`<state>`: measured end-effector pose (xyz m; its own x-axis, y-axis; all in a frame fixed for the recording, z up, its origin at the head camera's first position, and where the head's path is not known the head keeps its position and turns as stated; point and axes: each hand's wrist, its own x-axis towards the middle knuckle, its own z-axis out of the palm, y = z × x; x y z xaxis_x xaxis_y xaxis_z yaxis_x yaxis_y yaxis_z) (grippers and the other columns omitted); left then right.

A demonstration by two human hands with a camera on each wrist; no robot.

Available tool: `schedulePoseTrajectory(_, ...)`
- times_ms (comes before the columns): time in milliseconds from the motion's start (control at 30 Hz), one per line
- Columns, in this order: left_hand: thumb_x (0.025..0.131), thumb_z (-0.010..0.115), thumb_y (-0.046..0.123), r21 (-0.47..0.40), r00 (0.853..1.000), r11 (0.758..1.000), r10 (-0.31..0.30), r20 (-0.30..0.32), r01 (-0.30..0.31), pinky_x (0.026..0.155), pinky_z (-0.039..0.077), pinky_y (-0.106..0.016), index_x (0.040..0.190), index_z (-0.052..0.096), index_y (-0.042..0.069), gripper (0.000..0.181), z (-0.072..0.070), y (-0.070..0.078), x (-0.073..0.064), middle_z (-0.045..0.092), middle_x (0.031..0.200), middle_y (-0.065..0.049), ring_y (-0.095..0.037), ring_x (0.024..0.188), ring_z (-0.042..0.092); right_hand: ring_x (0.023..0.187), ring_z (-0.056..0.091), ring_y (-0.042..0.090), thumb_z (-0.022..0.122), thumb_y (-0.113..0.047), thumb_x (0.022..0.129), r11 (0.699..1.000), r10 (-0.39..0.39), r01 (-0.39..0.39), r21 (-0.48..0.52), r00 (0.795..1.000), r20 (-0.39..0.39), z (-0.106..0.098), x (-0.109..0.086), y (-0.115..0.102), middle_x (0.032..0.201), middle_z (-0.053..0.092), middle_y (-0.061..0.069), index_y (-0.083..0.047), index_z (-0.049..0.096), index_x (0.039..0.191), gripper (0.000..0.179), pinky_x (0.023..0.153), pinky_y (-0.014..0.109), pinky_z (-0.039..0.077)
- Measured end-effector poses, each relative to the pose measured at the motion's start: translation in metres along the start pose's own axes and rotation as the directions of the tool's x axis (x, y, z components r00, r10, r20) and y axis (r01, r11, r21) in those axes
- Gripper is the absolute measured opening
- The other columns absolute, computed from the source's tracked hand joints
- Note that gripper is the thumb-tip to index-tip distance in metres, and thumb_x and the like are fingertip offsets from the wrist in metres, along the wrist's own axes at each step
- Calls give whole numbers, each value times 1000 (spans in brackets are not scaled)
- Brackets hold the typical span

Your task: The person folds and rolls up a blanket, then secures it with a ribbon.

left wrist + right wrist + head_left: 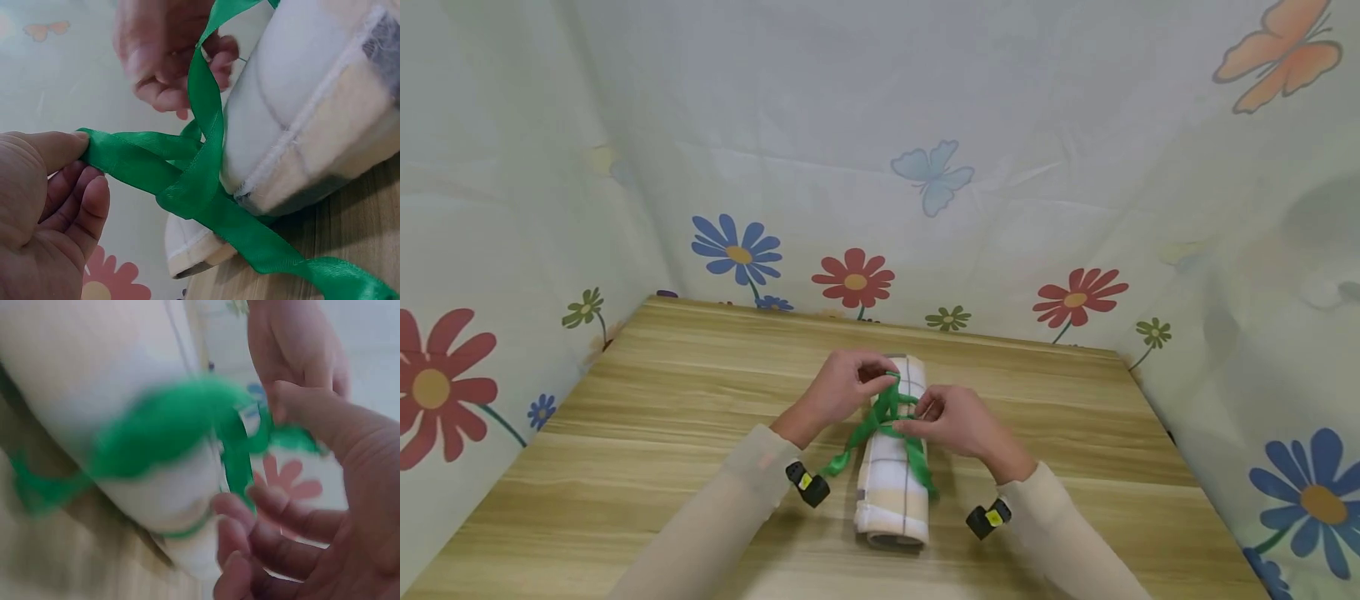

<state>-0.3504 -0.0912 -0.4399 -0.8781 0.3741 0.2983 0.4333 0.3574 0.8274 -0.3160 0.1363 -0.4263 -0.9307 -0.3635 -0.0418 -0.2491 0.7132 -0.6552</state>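
Note:
A checked white and beige cloth point(891, 479), rolled into a tube, lies lengthwise in front of me. Round its middle runs a green satin ribbon point(917, 462), crossed on top, with loose tails hanging to either side. My left hand point(838, 390) pinches a raised loop of ribbon point(140, 159) between thumb and fingers, to the left of the crossing. Close by the crossing on the other side is my right hand point(958, 421). Its thumb point(306, 406) and bent fingers point(281, 531) stand apart around a strip of ribbon point(237, 465), without closing on it.
The roll rests on a wood-grain table point(700, 400). A pale curtain point(820, 100) printed with flowers and butterflies encloses the table's back and sides. Each wrist carries a small black camera, such as the left one point(808, 485).

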Motion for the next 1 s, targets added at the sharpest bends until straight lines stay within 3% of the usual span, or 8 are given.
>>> schedulePoseTrajectory(100, 96, 74, 17, -2, 1000, 1000, -11, -7, 11, 76, 57, -26, 106, 78, 17, 11, 0, 0, 0, 74, 98, 1, -14, 84, 64, 70, 61, 9, 83, -31, 87, 999, -36, 35, 19, 998, 60, 4, -9, -2, 79, 69, -1, -10, 70, 95, 26, 63, 26, 52)
schedulePoseTrajectory(233, 95, 74, 17, -5, 1000, 1000, -13, -2, 13, 76, 56, -27, 106, 77, 16, 11, 0, 0, 0, 73, 97, 0, -15, 83, 64, 69, 60, 8, 76, -12, 90, 993, -77, 74, 94, 997, 20, 1, -17, 3, 79, 71, 2, -5, 74, 90, 7, 61, 24, 50)
schedulePoseTrajectory(333, 95, 74, 17, -9, 1000, 1000, -7, -1, 7, 75, 56, -27, 106, 77, 16, 11, 0, 1, 1, 73, 96, 0, -15, 82, 63, 69, 59, 10, 73, -13, 93, 994, -49, 50, 99, 999, -14, -5, -21, 12, 78, 71, 2, -5, 76, 90, 10, 59, 24, 49)
schedulePoseTrajectory(500, 95, 74, 17, -14, 1000, 1000, -4, 0, 4, 73, 56, -26, 105, 77, 15, 10, 2, -1, 1, 73, 95, 0, -16, 82, 63, 73, 58, 11, 71, -19, 97, 998, 21, -21, 61, 1000, -5, -10, -22, 28, 83, 71, 1, -7, 77, 94, 14, 64, 26, 48)
schedulePoseTrajectory(600, 95, 74, 17, -19, 1000, 1000, -10, 8, 10, 75, 56, -26, 105, 77, 16, 10, 3, -3, 0, 73, 97, 0, -16, 83, 63, 76, 59, 11, 71, -21, 98, 998, 19, -15, 57, 997, -72, -9, -21, 31, 88, 71, 0, -9, 78, 97, 14, 66, 26, 49)
schedulePoseTrajectory(733, 96, 74, 17, -25, 1000, 1000, -11, 9, 11, 77, 57, -27, 105, 77, 16, 10, 3, -4, -2, 73, 97, 0, -16, 84, 64, 75, 60, 11, 76, -24, 95, 991, -125, 130, 17, 980, -157, -6, -18, 28, 88, 70, -4, -15, 80, 96, 10, 66, 25, 50)
schedulePoseTrajectory(867, 96, 74, 17, -17, 1000, 1000, -8, 3, 8, 77, 56, -27, 105, 77, 16, 10, 2, -4, -4, 73, 97, 0, -16, 84, 64, 77, 59, 11, 81, -27, 90, 954, -299, 293, -64, 949, -104, 2, -12, 25, 90, 69, -5, -19, 80, 97, 12, 68, 26, 51)
schedulePoseTrajectory(1000, 95, 74, 18, -8, 1000, 1000, -16, 3, 16, 78, 56, -27, 106, 77, 16, 11, 1, -3, -5, 73, 96, 1, -16, 84, 63, 79, 59, 16, 82, -25, 88, 940, -336, 330, -93, 940, -63, 10, -7, 24, 92, 69, -4, -18, 79, 94, 10, 70, 29, 52)
